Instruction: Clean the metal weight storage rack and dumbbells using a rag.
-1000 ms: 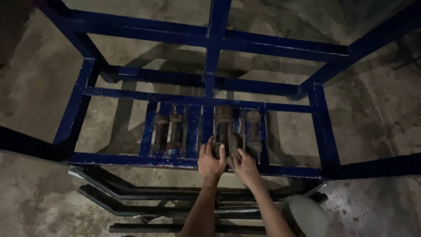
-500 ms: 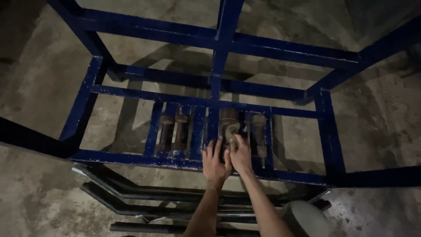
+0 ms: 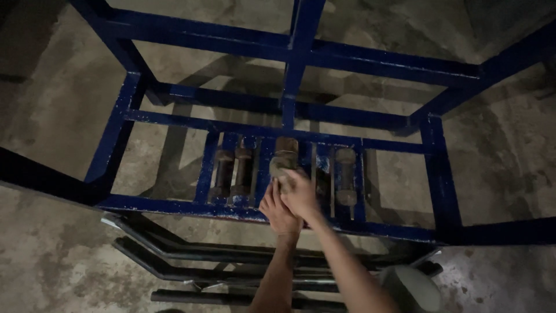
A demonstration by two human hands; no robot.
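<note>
A rusty dumbbell-shaped metal piece [image 3: 285, 152] lies along the slats of a blue steel frame [image 3: 289, 81], near its middle. My right hand [image 3: 300, 194] is closed over the near end of this piece. Just below it is my left hand [image 3: 277, 213], fingers stretched up toward the same piece and its fingertips hidden under the right hand. Both forearms reach in from the bottom edge.
Two more rusty pieces [image 3: 233, 171] lie on the slats to the left and one [image 3: 346, 174] to the right. Black curved metal bars [image 3: 197, 258] are stacked below the frame's near rail. A grey rounded object [image 3: 414, 290] sits at bottom right. The floor is stained concrete [image 3: 52, 104].
My right hand has moved up and left over the near end of the rusty piece, crossing above my left hand. The piece sits slightly further left than before.
</note>
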